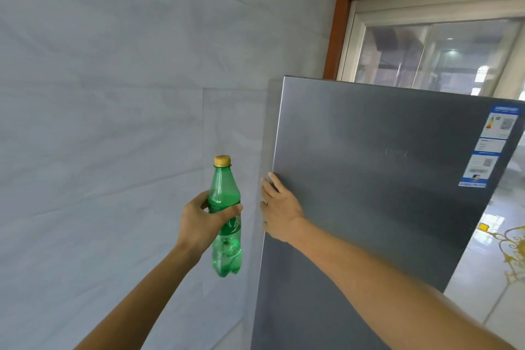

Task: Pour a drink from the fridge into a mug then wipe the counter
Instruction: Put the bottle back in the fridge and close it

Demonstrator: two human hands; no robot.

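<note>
A green plastic soda bottle (225,236) with a yellow cap stands upright in the air, left of the fridge. My left hand (200,221) is wrapped around its middle, over the label. The grey metal fridge door (369,179) fills the right half of the view. My right hand (279,210) lies flat against the door's left edge, fingers spread and curled round the edge. No mug and no counter are in view.
A pale tiled wall (99,122) fills the left side, close behind the bottle. Blue and white stickers (488,145) sit on the door's upper right. Behind the fridge is a brown-framed window (426,45). Glossy patterned floor (488,264) shows at right.
</note>
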